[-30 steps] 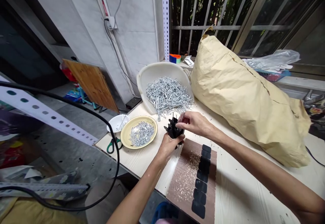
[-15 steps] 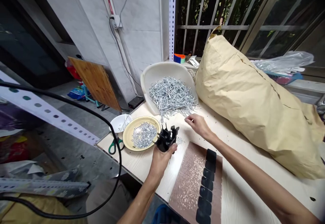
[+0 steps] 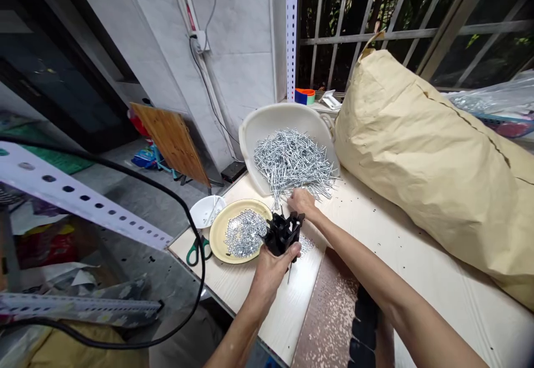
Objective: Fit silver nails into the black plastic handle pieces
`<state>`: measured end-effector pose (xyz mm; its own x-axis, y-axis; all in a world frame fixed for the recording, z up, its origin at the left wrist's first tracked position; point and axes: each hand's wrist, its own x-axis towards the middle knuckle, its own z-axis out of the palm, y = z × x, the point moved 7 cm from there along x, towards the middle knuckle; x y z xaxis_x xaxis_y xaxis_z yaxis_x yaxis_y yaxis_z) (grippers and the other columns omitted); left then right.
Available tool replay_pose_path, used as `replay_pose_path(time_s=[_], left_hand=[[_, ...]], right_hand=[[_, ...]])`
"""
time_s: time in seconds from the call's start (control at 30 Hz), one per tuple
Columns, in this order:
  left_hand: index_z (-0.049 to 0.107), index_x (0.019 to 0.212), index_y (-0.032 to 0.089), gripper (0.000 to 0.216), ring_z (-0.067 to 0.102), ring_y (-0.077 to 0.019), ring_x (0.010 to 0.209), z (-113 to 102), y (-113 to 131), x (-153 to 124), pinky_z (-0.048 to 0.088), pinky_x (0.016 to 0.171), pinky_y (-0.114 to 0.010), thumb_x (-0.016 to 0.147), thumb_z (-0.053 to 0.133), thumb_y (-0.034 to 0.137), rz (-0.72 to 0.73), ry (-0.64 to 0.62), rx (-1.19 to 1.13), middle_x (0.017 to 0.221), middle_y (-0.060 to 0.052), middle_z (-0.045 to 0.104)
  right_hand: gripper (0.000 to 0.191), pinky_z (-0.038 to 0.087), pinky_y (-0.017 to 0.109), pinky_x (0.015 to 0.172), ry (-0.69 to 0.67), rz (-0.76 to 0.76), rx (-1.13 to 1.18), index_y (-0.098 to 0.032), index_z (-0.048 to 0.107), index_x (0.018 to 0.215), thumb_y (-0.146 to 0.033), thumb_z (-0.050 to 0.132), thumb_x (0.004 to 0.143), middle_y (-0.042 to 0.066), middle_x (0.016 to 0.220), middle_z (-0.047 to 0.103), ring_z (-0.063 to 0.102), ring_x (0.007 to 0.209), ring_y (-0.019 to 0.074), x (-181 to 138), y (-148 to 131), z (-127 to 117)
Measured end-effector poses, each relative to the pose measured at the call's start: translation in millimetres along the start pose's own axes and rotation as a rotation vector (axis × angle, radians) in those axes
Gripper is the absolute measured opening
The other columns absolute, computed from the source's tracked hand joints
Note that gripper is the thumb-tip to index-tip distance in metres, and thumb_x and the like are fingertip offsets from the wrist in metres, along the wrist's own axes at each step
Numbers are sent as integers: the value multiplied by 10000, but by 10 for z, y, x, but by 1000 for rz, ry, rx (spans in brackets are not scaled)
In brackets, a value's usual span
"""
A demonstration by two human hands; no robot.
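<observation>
My left hand (image 3: 271, 273) is closed around a cluster of black plastic parts (image 3: 283, 234), held upright above the table, with a thin metal pin sticking out below. Just beyond it, my right hand (image 3: 303, 201) reaches to the near edge of a heap of long metal pins (image 3: 294, 159). Its fingers are bent together; what is between them is hidden. The pins spill from a whitish scoop-shaped basin (image 3: 249, 134) onto the table. Left of the black parts sits a yellow dish (image 3: 217, 243) with small shiny metal pieces (image 3: 246, 234).
A white bowl (image 3: 202, 212) and green-handled scissors (image 3: 193, 252) are at the table's left edge. A brown board (image 3: 323, 301) with a row of black pieces (image 3: 362, 329) lies near me. A large tan paper sack (image 3: 421, 156) fills the right. A black cable (image 3: 203, 268) hangs at left.
My right hand has moved left to the near edge of the pin heap, close behind the black parts. My left hand keeps its hold. The camera view has shifted.
</observation>
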<state>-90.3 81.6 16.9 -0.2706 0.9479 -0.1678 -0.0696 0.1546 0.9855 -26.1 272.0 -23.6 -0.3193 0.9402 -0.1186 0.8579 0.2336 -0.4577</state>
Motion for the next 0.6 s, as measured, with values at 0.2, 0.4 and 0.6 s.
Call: replay_pose_path(time_s=[0.2, 0.4, 0.6], left_hand=[[641, 734, 148, 262, 582, -160, 646, 110, -1, 111, 448, 652, -273, 675, 723, 389, 40, -53, -41, 668, -28, 638], [607, 655, 137, 265, 550, -139, 545, 334, -16, 247, 424, 551, -257, 634, 742, 364, 11, -113, -38, 574, -13, 590], [579, 621, 144, 203, 522, -120, 481, 620, -4, 331, 403, 509, -243, 594, 734, 272, 41, -145, 8, 541, 8, 560]], right_hand=[[182, 452, 268, 665, 195, -73, 22, -143, 645, 915, -126, 512, 792, 38, 761, 660, 595, 715, 151, -258, 419, -546], [253, 474, 272, 626, 466, -338, 213, -153, 647, 988, -278, 454, 883, 68, 890, 668, 615, 687, 142, -1073, 489, -1703], [214, 467, 287, 694, 447, -649, 124, -199, 658, 934, -332, 495, 897, 48, 891, 636, 581, 767, 147, -1772, -110, -2224]])
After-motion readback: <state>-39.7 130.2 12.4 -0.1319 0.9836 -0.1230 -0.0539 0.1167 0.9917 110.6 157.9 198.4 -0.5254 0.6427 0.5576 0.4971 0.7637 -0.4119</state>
